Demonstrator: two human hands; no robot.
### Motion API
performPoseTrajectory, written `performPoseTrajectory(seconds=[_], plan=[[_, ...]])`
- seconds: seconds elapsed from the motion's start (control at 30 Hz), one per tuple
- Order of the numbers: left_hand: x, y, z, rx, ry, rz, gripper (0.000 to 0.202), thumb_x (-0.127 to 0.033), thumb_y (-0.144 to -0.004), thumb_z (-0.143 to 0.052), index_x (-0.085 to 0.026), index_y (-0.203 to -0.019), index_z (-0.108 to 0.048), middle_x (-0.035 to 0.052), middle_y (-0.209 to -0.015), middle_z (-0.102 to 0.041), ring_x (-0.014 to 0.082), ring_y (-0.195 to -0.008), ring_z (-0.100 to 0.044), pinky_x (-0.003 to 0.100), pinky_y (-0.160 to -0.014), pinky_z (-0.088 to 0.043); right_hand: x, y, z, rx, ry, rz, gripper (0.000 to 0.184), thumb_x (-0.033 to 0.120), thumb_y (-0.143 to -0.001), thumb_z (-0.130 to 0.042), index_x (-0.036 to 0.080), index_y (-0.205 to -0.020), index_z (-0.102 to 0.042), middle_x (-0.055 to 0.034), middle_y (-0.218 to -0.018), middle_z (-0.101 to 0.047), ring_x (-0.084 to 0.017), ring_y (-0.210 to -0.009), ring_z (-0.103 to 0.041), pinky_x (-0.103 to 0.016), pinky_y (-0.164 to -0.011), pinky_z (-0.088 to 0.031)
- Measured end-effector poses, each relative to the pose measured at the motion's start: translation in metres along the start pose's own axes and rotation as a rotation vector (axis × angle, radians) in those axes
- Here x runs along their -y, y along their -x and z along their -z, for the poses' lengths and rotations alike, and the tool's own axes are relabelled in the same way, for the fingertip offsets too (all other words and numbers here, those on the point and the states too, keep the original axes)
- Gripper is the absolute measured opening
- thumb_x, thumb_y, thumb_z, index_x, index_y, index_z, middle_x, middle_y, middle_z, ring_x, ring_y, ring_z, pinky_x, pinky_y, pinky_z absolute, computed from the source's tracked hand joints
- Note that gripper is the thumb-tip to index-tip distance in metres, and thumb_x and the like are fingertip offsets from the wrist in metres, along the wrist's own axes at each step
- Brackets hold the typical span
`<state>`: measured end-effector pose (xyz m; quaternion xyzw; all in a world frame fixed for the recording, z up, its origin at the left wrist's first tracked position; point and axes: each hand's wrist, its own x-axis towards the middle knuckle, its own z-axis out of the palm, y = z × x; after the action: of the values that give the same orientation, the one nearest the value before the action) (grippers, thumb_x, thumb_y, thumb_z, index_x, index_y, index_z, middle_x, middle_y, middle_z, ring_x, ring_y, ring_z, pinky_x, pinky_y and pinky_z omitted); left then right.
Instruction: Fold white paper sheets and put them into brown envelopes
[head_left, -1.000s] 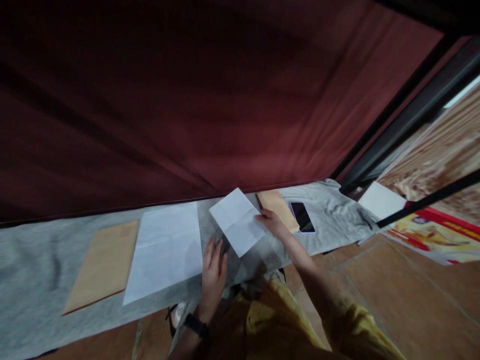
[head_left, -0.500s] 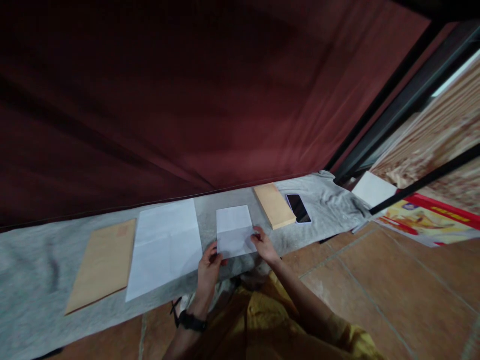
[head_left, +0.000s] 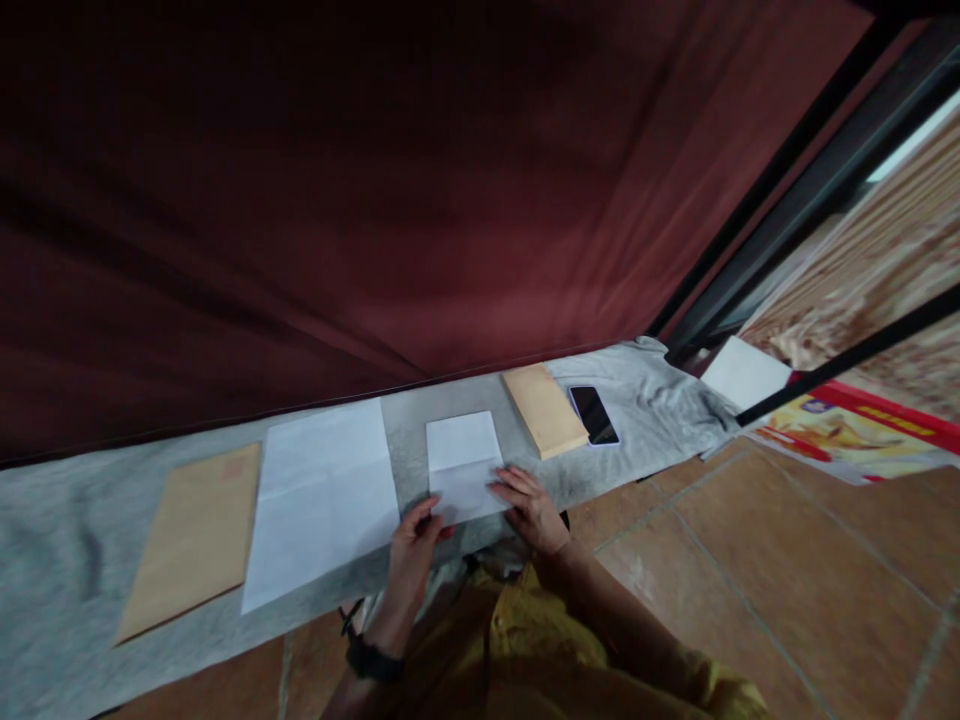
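A small folded white sheet (head_left: pixel 465 455) lies on the grey cloth (head_left: pixel 67 520) in front of me. My left hand (head_left: pixel 412 545) pinches its near left corner with fingers closed on the edge. My right hand (head_left: pixel 531 505) lies flat on the sheet's near right edge, fingers stretched out. To the left lies a larger unfolded white sheet (head_left: pixel 322 500), and beyond it a brown envelope (head_left: pixel 191 540). A stack of brown envelopes (head_left: pixel 544 410) and a dark phone (head_left: pixel 594 415) lie to the right.
A dark red curtain (head_left: pixel 375 200) hangs behind the cloth. The floor is brown tile (head_left: pixel 750 560). At the right lie a white sheet (head_left: pixel 746 375) and a red and yellow printed poster (head_left: pixel 847 430), crossed by a black bar (head_left: pixel 862 355).
The small sheet, held tilted in my right hand a second ago, now lies square on the cloth. My left hand moved onto its left corner and my right hand flattened on its right edge.
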<state>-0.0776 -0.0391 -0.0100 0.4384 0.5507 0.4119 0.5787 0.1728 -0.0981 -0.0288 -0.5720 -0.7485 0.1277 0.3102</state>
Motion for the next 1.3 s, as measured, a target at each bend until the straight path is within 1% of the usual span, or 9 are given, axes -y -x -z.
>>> performPoseTrajectory(seconds=[0.13,0.2,0.3,0.4,0.6,0.73,0.87,1.07,1.3], plan=[[0.001,0.010,0.012,0.014,-0.535,-0.389,0.047,-0.044,-0.085,-0.069,-0.021,-0.126,-0.071,0.0158,-0.136,-0.064,0.0336,-0.120,-0.065,0.055,-0.104,-0.053,-0.004,0.001,-0.006,0.037,0.015,-0.018,0.047,0.017,-0.092,-0.060,0.025,-0.137,-0.067,-0.0088,-0.150,-0.060,-0.028,-0.142,-0.050,-0.056,-0.122,-0.035],[0.001,0.014,0.016,0.118,-0.763,-0.604,0.045,-0.036,-0.090,-0.065,-0.026,-0.134,-0.066,0.0126,-0.153,-0.054,0.0348,-0.144,-0.048,0.057,-0.117,-0.042,-0.004,0.003,-0.007,0.027,0.001,-0.029,0.045,0.019,-0.092,-0.061,0.025,-0.136,-0.068,-0.0090,-0.149,-0.061,-0.027,-0.141,-0.052,-0.056,-0.122,-0.035],[0.000,0.010,0.017,0.284,-0.937,-0.727,0.047,-0.029,-0.093,-0.060,-0.028,-0.139,-0.062,0.0098,-0.161,-0.047,0.0326,-0.151,-0.040,0.056,-0.122,-0.038,-0.003,0.002,-0.007,0.005,-0.037,-0.049,0.042,0.019,-0.093,-0.062,0.026,-0.133,-0.069,-0.0088,-0.147,-0.063,-0.027,-0.139,-0.054,-0.056,-0.122,-0.036],[-0.001,-0.004,0.019,0.328,-0.963,-0.714,0.047,-0.027,-0.093,-0.059,-0.026,-0.140,-0.062,0.0108,-0.162,-0.046,0.0313,-0.150,-0.042,0.055,-0.121,-0.041,-0.001,-0.001,-0.001,-0.021,-0.099,-0.063,0.040,0.016,-0.094,-0.061,0.028,-0.131,-0.071,-0.0079,-0.140,-0.068,-0.026,-0.133,-0.059,-0.055,-0.120,-0.039],[-0.005,-0.029,0.031,0.491,-0.939,-0.634,0.057,-0.007,-0.083,-0.052,-0.030,-0.132,-0.069,0.0049,-0.149,-0.062,0.0248,-0.141,-0.055,0.054,-0.120,-0.043,-0.003,-0.007,0.010,-0.011,-0.177,-0.066,0.032,0.018,-0.096,-0.062,0.028,-0.123,-0.075,-0.0076,-0.130,-0.073,-0.025,-0.127,-0.063,-0.051,-0.113,-0.046],[-0.008,-0.028,0.034,0.502,-0.872,-0.594,0.042,-0.016,-0.089,-0.056,-0.031,-0.123,-0.074,0.0040,-0.141,-0.068,0.0240,-0.139,-0.057,0.053,-0.121,-0.042,-0.003,-0.011,0.014,0.019,-0.173,-0.046,0.031,0.018,-0.096,-0.064,0.030,-0.122,-0.076,-0.0057,-0.128,-0.075,-0.025,-0.125,-0.064,-0.049,-0.111,-0.048],[-0.008,-0.026,0.034,0.461,-0.780,-0.547,0.029,-0.034,-0.095,-0.056,-0.030,-0.113,-0.079,0.0065,-0.134,-0.072,0.0255,-0.134,-0.061,0.053,-0.118,-0.046,0.000,-0.015,0.017,0.057,-0.211,-0.044,0.029,0.022,-0.098,-0.064,0.030,-0.123,-0.076,-0.0048,-0.121,-0.077,-0.023,-0.120,-0.067,-0.046,-0.109,-0.049],[-0.011,-0.026,0.036,0.439,-0.695,-0.492,0.033,-0.050,-0.095,-0.057,-0.029,-0.104,-0.081,0.0078,-0.130,-0.074,0.0272,-0.131,-0.063,0.052,-0.116,-0.047,-0.002,-0.019,0.017,0.027,-0.254,-0.080,0.022,0.027,-0.098,-0.064,0.027,-0.116,-0.077,-0.0066,-0.124,-0.076,-0.023,-0.120,-0.067,-0.045,-0.107,-0.051],[-0.023,-0.028,0.022,0.162,-0.704,-0.352,0.034,-0.054,-0.090,-0.057,-0.026,-0.086,-0.075,0.0089,-0.104,-0.080,0.0282,-0.102,-0.073,0.045,-0.099,-0.055,-0.001,-0.035,0.016,0.023,-0.240,-0.240,0.027,0.037,-0.106,-0.053,0.022,-0.107,-0.075,-0.0081,-0.109,-0.074,-0.024,-0.106,-0.067,-0.041,-0.100,-0.051]])
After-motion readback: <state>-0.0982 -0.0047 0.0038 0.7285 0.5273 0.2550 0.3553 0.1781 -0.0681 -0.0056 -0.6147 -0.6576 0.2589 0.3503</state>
